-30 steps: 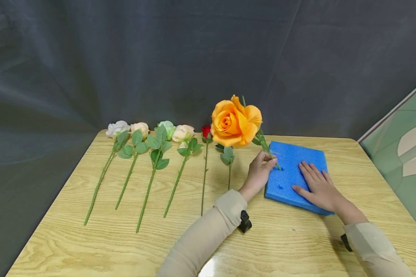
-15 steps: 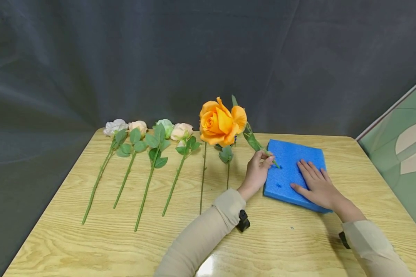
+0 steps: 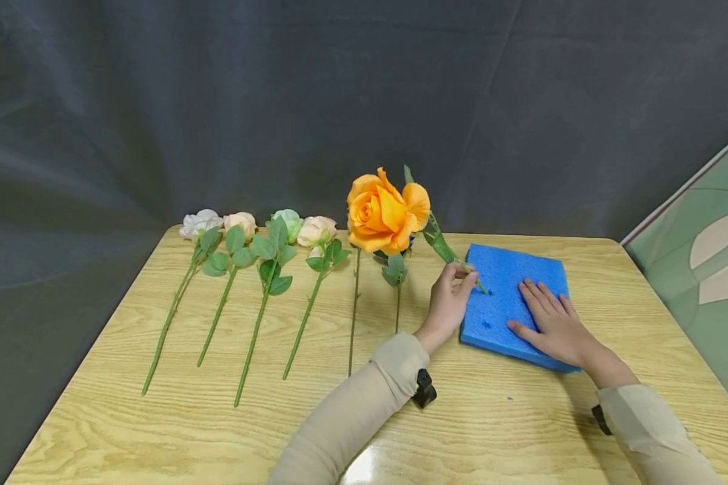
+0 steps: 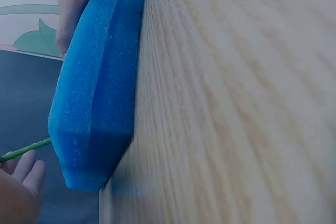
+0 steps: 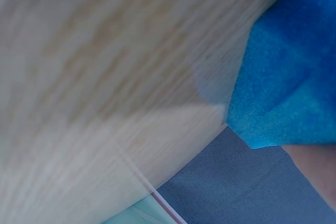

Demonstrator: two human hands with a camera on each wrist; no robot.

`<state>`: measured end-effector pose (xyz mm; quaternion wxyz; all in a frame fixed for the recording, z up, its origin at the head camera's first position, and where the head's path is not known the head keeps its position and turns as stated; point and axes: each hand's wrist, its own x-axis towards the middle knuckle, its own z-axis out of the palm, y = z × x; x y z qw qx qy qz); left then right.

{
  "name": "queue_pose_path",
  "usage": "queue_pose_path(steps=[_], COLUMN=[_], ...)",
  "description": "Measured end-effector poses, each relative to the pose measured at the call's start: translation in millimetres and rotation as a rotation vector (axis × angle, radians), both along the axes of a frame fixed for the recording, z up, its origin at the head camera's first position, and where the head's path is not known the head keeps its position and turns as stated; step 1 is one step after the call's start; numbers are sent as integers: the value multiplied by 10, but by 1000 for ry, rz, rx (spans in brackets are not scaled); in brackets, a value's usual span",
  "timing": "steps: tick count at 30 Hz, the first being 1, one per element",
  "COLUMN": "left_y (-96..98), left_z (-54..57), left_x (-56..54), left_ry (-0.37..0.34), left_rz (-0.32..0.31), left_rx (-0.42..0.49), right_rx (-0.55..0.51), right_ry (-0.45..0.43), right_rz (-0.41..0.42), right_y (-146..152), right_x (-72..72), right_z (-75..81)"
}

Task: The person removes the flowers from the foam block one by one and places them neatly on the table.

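Note:
My left hand point(image 3: 447, 303) pinches the green stem of an orange rose point(image 3: 388, 212) low down, near its end. The rose leans up and to the left, its big bloom over the table's back edge. Its stem tip meets the top of a blue foam block point(image 3: 491, 266) at a dark spot; how deep it goes cannot be told. In the left wrist view the stem point(image 4: 26, 149) reaches the foam's face. My right hand point(image 3: 555, 330) lies flat on the block's right part, fingers spread. A second, star-shaped mark point(image 3: 487, 325) shows nearer the front.
Left of the hands several flowers lie in a row on the wooden table point(image 3: 176, 431): a white one point(image 3: 201, 223), a peach one point(image 3: 240, 223), a green one point(image 3: 288, 223), a cream-pink one point(image 3: 317, 231). Two more stems lie partly behind the orange bloom. A dark curtain hangs behind.
The orange rose has tipped further left, its bloom now covering the red rose, while its stem end stays at the same spot on the foam. The right hand keeps its place.

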<state>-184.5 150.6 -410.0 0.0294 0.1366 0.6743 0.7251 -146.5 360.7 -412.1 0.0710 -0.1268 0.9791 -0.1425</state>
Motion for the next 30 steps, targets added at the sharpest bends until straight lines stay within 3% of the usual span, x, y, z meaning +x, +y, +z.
queue_pose_path(steps=[8, 21, 30], left_y=[37, 27, -245], left_z=[2, -33, 230], left_x=[9, 26, -132], left_ry=[-69, -75, -50], left_rz=[54, 129, 157], left_rx=[89, 170, 314], right_rx=[-3, -13, -23], right_ry=[0, -15, -4], right_rz=[1, 10, 20], right_y=[9, -55, -10], right_x=[3, -25, -16], right_z=[3, 10, 20])
